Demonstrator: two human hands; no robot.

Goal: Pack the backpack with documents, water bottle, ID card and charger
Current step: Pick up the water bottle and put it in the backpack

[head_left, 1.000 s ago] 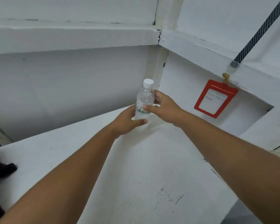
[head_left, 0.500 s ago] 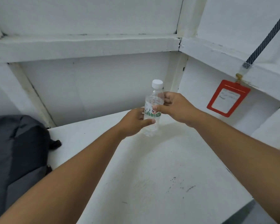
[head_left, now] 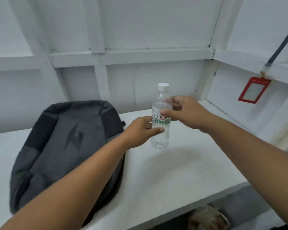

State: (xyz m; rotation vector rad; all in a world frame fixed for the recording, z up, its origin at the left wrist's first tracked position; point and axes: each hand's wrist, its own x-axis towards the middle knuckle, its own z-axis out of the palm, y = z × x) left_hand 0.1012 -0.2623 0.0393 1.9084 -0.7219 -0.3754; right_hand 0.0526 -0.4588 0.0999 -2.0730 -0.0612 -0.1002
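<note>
A small clear water bottle [head_left: 160, 138] with a white cap and a green label is held upright just above the white table [head_left: 181, 176]. My left hand [head_left: 140, 131] grips its lower half from the left, thumb across the front. My right hand [head_left: 186, 112] holds its upper half from the right. A grey backpack [head_left: 61, 146] lies flat on the table to the left, and my left forearm crosses its near right side. A red ID card holder [head_left: 253, 89] hangs from a dark lanyard on the right wall.
White panelled walls with ledges close in the back and right sides. The table's front edge runs across the lower right, with a crumpled brownish bag [head_left: 208, 218] on the floor below it.
The view has swung left, bringing the whole backpack into sight. Both hands keep hold of the bottle, which has shifted a little towards the backpack and nearer to me.
</note>
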